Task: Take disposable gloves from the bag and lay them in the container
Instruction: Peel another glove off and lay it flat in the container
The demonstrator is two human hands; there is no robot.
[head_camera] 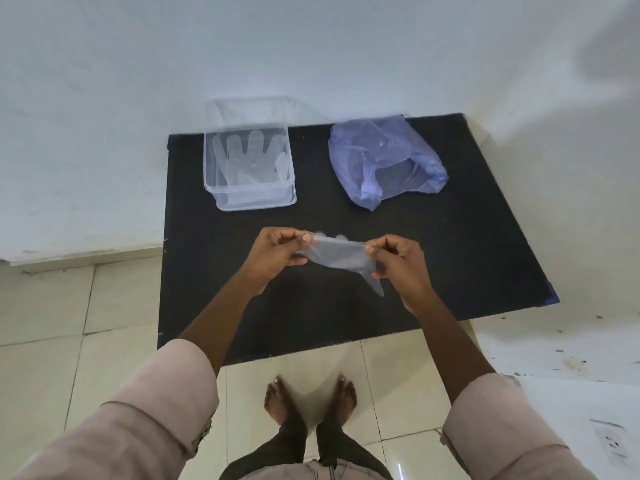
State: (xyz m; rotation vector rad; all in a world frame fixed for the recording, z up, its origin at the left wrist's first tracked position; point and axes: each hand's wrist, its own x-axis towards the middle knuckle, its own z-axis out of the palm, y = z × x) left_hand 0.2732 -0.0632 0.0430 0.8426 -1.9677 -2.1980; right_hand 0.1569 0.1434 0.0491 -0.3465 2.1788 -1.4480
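Both hands, left hand [277,252] and right hand [398,261], pinch a clear glove [337,259] stretched left-right above the tabletop [450,254]; container [221,181] lies far-left, nearer left hand; bag [384,161] far-right.

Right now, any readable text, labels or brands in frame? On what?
None readable.
Blue plastic bag: faint marks near its top, too blurred to read.
Clear container, glove in it, and glove held by left hand and right hand: no print.
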